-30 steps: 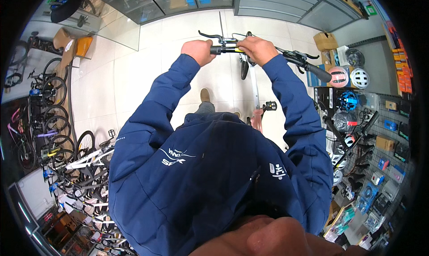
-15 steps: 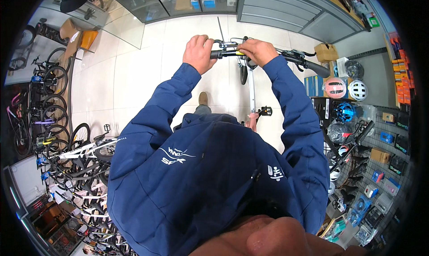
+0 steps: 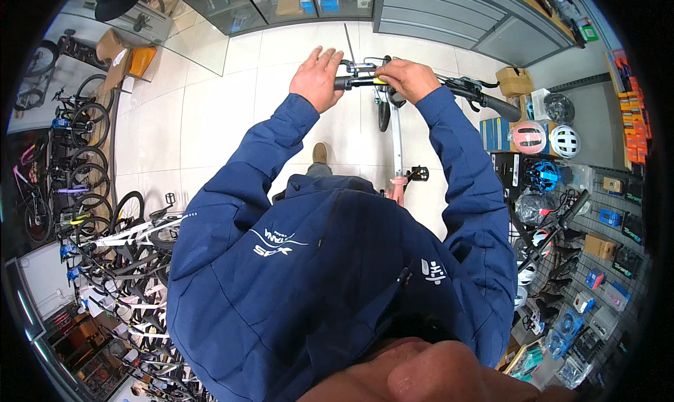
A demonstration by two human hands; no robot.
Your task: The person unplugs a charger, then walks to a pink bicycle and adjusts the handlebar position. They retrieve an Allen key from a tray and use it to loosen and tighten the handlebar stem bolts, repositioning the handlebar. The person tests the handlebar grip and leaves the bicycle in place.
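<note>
A bicycle stands in front of me with its handlebar [image 3: 363, 82] crosswise; the white and pink frame [image 3: 397, 146] runs back toward me. My left hand [image 3: 316, 79] is at the left end of the bar, palm against the end of the black grip [image 3: 342, 83], fingers stretched out and not wrapped round it. Near the middle of the bar, the thumb and fingers of my right hand [image 3: 409, 80] are pinched together at a small yellow piece [image 3: 380, 80]; what exactly they hold is hidden. The right grip [image 3: 500, 108] is free of my hands.
Grey drawer cabinets [image 3: 442, 16] line the far side. To the right are boxed goods, a pink helmet [image 3: 528, 136], a white helmet [image 3: 564, 141] and a wall rack of packaged parts [image 3: 611, 240]. Many bicycles [image 3: 133, 261] crowd the left side. Pale floor tiles [image 3: 225, 121] lie between.
My left hand has opened: its fingers were curled by the grip end and are now stretched out. My right hand keeps its pinch near the middle of the bar.
</note>
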